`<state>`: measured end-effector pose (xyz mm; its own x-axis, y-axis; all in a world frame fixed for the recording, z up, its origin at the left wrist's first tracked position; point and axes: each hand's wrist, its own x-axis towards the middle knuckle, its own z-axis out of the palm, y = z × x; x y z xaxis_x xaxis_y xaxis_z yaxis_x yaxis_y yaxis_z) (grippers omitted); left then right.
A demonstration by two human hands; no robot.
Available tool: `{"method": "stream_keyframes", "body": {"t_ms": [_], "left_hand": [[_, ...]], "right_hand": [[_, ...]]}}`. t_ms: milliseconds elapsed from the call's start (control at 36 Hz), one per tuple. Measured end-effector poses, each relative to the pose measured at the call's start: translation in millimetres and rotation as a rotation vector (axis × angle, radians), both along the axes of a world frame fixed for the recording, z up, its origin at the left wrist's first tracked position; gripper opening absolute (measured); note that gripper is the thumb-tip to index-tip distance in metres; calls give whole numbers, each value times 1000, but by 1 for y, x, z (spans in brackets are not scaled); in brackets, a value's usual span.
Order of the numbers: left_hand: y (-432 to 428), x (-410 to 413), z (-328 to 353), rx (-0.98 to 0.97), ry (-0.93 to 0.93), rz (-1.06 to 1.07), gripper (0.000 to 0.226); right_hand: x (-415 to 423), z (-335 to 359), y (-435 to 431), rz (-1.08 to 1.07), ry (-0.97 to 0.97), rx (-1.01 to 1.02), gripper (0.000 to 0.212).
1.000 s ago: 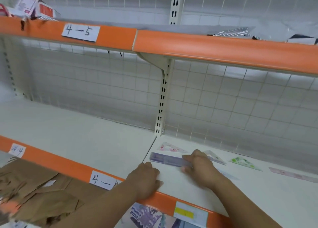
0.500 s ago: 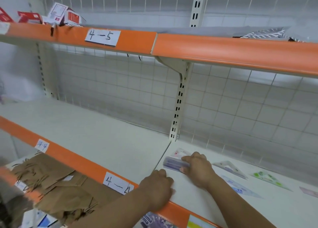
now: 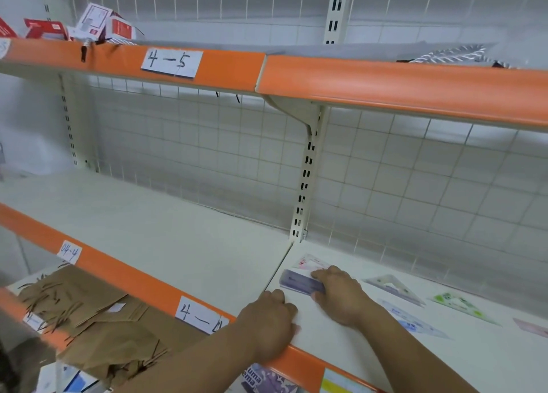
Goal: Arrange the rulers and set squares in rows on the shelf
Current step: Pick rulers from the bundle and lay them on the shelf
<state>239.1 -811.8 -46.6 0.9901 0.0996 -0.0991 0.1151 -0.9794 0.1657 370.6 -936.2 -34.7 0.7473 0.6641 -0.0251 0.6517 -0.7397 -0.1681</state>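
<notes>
Fingers [image 3: 329,273] of the right hand [image 3: 341,296] curl over the far edge of a purple ruler [image 3: 298,283], with the thumb against its near edge, so the hand pinches the ruler's right end. The ruler lies flat on the shelf [image 3: 341,351], just right of the seam between two boards, and sticks out from the hand toward nine o'clock.

At eleven o'clock from that hand, a pink set square [image 3: 311,262] lies just behind the ruler. At seven o'clock, the left hand [image 3: 268,324] rests knuckles up on the shelf's orange front lip. Its fingers are bent and hold no ruler; whether they grip the lip cannot be told.

Out toward three o'clock from the right hand lie a clear set square [image 3: 394,288], a blue set square [image 3: 415,323] nearer the front, a green set square [image 3: 462,303] and, at the picture's edge, a pink ruler [image 3: 530,327], all flat and apart from one another.

A paper label [image 3: 201,315] sits on the lip at nine o'clock from the left hand. Brown paper bags [image 3: 98,333] lie on the level below. Behind the shelf stands a wire grid [image 3: 207,155]. On the upper shelf [image 3: 385,81], red and white boxes [image 3: 98,24] sit at the far left.
</notes>
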Motion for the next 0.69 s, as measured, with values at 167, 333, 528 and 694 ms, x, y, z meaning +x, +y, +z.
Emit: {"method": "stream_keyframes", "body": {"t_ms": [167,333,528,694], "left_hand": [[0,1,2,10,21,-4,42],[-2,2,5,27,26,-13,44],[-4,2,9,50,-17,-6,41],[-11,-1,13,36,-118,12,33]], "right_hand": [[-8,3,-7,-21,-47,45,45],[-28,5,-19,-16,-145,142,34],[-55,10,-33,-43,-243,28,30],[-73,11,-46,-110,-249,-36,34]]}}
